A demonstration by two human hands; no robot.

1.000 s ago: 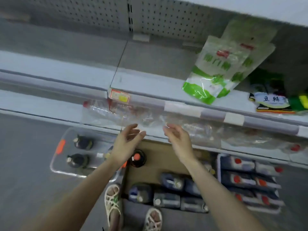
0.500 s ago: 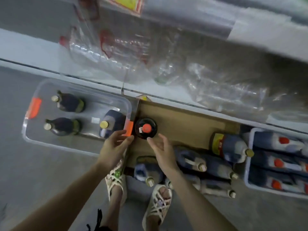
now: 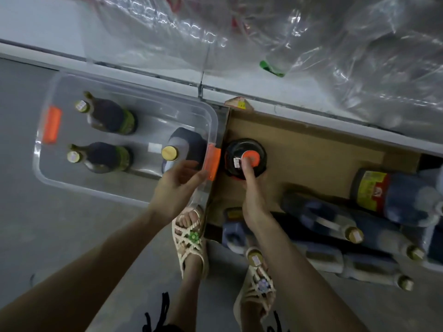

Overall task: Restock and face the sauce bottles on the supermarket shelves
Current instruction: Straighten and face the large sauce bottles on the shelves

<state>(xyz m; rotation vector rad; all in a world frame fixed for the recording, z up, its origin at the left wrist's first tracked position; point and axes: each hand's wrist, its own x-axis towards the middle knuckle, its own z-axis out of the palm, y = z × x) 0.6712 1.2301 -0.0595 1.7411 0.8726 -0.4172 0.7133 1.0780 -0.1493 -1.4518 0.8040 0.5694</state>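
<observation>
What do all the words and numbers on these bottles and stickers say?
Nothing reads clearly.
Yellow label on the big bottle: too blurred.
White sticker on the red-capped bottle: too small.
Shelf price tag: blurred.
Print on the plastic wrap: warped, unreadable.

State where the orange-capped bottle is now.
In the head view, the orange-capped bottle stands upright at the cardboard box's left end, beside the clear tub, the right hand touching its cap.
</observation>
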